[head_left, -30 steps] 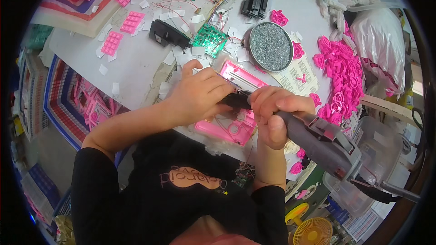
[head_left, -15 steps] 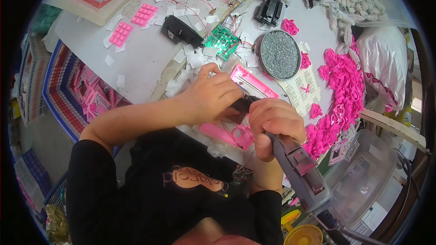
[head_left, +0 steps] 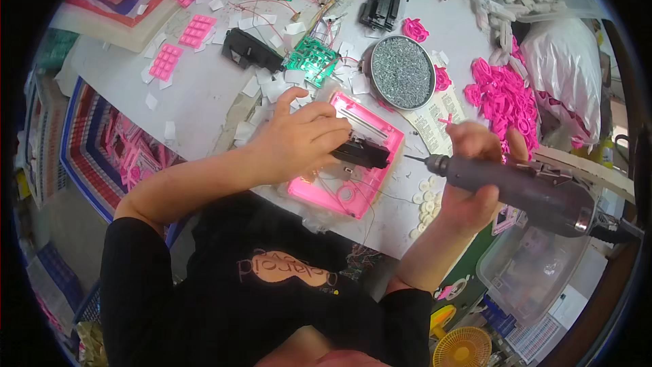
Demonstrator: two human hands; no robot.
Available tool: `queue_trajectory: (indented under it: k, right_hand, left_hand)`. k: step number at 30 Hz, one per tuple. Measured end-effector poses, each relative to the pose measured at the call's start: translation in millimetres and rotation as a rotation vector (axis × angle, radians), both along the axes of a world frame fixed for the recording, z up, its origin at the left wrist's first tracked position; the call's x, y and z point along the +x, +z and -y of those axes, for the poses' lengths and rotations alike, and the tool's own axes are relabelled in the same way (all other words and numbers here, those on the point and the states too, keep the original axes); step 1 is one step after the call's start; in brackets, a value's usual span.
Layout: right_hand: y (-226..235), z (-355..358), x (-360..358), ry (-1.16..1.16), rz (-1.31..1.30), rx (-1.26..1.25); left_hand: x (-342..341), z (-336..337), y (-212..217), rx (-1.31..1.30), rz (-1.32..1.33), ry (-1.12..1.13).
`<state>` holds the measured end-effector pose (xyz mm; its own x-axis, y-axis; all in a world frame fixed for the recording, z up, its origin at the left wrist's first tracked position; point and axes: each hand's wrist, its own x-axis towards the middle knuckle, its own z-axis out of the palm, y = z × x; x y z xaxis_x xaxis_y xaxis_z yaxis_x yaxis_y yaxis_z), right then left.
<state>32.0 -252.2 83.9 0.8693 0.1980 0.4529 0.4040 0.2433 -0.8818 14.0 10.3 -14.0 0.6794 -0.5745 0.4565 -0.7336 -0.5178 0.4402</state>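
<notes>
A pink plastic casing [head_left: 322,196] lies on the table in front of me, with thin wires and a small metal part inside. Across it sits a black plastic part [head_left: 367,153]; my left hand [head_left: 305,129] grips its left end, the fingertips partly hidden behind it. In my right hand [head_left: 468,208] is a grey electric screwdriver [head_left: 523,187], held sideways. Its thin bit points left, a little apart from the black part's right end. White round pieces [head_left: 428,204] lie below the bit.
Beyond the casing stands a round tin [head_left: 371,85] of small metal screws. Green circuit boards [head_left: 312,60] with wires, a black plastic housing [head_left: 251,51] and pink button pads [head_left: 165,61] lie at the far left. Pink parts [head_left: 502,102] are heaped right, near a clear bin [head_left: 536,272].
My right hand has swung right with the electric screwdriver, whose bit has come away from the black part. The tool now lies nearly level. My left hand keeps its hold.
</notes>
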Motion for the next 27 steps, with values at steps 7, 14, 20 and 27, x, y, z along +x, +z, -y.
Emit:
queue_trajectory:
  k: [7, 14, 20, 27]
  right_hand:
    - [-72.0, -21.7, -46.8, -0.250, 0.034, -0.947]
    - [-38.3, -21.8, -7.3, -0.126, -0.238, -1.035]
    - [-26.8, -18.9, 27.8, -0.081, -0.474, -1.277]
    - [-31.0, -15.2, 8.9, -0.032, -0.004, -1.166]
  left_hand:
    - [4.3, -0.2, -2.0, -0.066, -0.219, 0.010]
    - [-9.9, -2.2, -6.5, -0.338, -0.456, 0.175]
    - [-11.3, 6.2, 5.3, -0.087, -0.257, 0.126]
    - [-13.6, 9.3, 8.7, 0.023, -0.175, 0.163]
